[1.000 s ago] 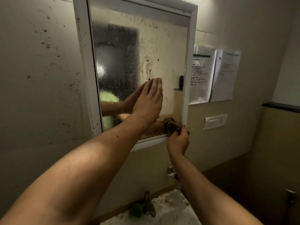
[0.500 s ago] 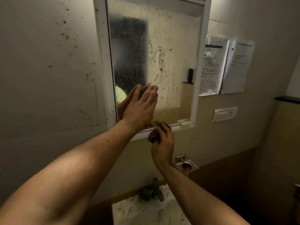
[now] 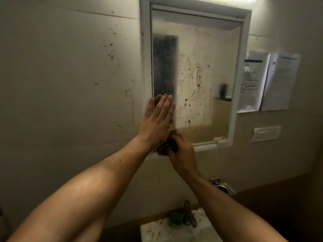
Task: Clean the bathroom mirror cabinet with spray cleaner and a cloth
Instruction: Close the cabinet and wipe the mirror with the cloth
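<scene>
We are in the wiping step. Our left hand point(image 3: 157, 119) lies flat, fingers spread slightly, against the mirror cabinet point(image 3: 192, 75) at its lower left corner. Our right hand point(image 3: 181, 151) is closed around the bunched cloth point(image 3: 167, 145) at the bottom edge. The cabinet faces us, long axis upright. Next, we judge, comes rubbing upward over the brown stains.

Spattered beige wall point(image 3: 70, 75), two taped papers point(image 3: 267, 81), switch plate point(image 3: 266, 133), stained basin point(image 3: 157, 229) below
</scene>
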